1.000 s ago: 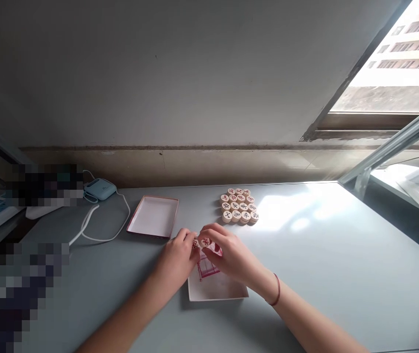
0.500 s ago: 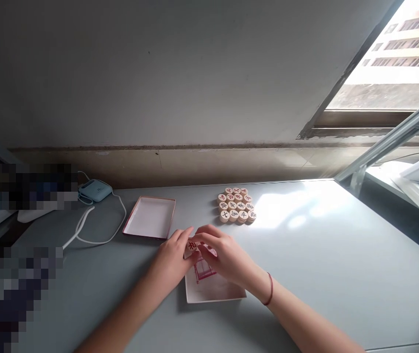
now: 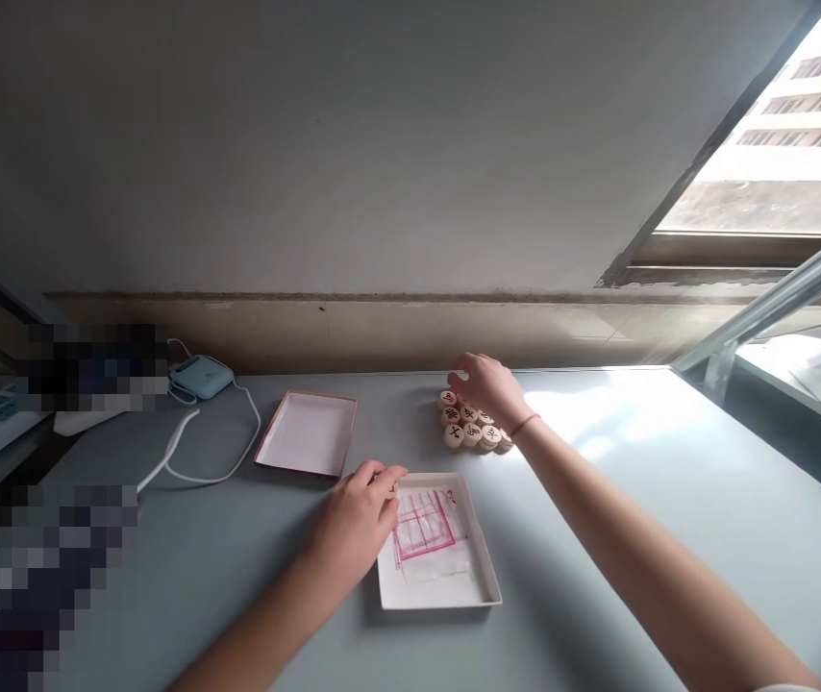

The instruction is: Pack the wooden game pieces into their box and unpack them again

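My left hand (image 3: 361, 514) rests at the far left corner of a shallow white box (image 3: 489, 577), its fingers curled round a pale wooden Chinese chess piece (image 3: 394, 489) that is mostly hidden. Inside the box lies a thin sheet (image 3: 425, 529) with a magenta grid printed on it. My right hand (image 3: 488, 386) reaches over the back of a block of stacked Chinese chess pieces (image 3: 471, 434). Its curved thumb and fingers look apart; the rear pieces are hidden beneath it. Black or red characters mark the round faces.
Left of the chess box lies its open lid (image 3: 310, 431), white inside with a reddish rim. A light blue device (image 3: 203, 376) with a white cable (image 3: 256, 432) sits at the back left. Behind the grey table (image 3: 634, 538) runs a wall; a window is at the right.
My right hand has left the box and moved up and right to the stacked pieces. My left hand remains at the box corner. The view has shifted slightly.
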